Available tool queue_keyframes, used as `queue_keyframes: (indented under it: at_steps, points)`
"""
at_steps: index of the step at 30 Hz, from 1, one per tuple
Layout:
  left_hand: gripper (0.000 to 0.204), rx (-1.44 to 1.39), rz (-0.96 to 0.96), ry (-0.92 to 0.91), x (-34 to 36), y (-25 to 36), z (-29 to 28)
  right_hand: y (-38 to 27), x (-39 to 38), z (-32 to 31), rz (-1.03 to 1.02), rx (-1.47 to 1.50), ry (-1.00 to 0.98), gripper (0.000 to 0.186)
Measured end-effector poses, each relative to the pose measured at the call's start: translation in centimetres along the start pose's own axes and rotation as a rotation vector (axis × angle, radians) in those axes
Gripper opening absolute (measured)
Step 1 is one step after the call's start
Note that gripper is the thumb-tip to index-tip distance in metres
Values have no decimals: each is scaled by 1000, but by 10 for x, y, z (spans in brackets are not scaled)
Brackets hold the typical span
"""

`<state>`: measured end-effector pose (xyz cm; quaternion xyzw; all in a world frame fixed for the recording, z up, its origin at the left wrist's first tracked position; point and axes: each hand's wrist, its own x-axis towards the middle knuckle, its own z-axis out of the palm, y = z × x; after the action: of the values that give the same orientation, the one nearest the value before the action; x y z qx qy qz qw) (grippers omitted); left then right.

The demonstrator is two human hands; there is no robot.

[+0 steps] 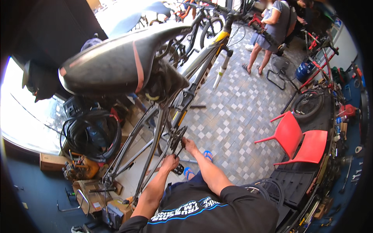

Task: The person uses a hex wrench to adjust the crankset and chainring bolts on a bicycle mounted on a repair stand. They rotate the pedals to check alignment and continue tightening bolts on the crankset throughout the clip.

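- Centrally, a grey and yellow bicycle frame is seen, slanted across the view, with its chainring placed low on it, just ahead of the person's hands.
- By the left hand, the lower end of a short dark bar is gripped; its fingers are curled in and pressed together.
- The right hand is set beside the chainring, at the bar's upper end; its fingers are bent, but what is pinched by them cannot be told.
- A black pedal is seen just beside the left hand.
- Much of the upper frame is covered by a large dark saddle, marked with a reddish band.
- At left, a bundle of black tubing is piled near a cardboard box.
- At right, red seating is placed near a wheel.
- Farther off, another person is seen standing on the tiled floor.
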<state>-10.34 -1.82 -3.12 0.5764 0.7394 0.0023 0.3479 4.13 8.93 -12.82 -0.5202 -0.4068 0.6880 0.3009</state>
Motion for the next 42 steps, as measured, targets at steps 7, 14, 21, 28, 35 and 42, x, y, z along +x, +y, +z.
queue_keyframes:
  at_steps: [7,14,21,28,35,42]
  points:
    - [45,-29,-51,-27,-4,6,-4,9,0,0,-89,-75,12,50]
    - [45,-46,-58,-39,-7,6,-7,1,-7,2,-72,-43,8,52]
    - [43,-27,-70,-9,-6,1,-2,-9,-11,4,83,156,-74,52]
    - [43,-52,-75,-52,-6,10,-10,-3,-2,0,105,171,-89,54]
    - [43,-47,-85,-25,-7,-3,-4,-7,-14,7,-173,-214,68,40]
    - [45,-101,-66,-22,-6,3,-6,-23,-22,2,-297,-410,219,37]
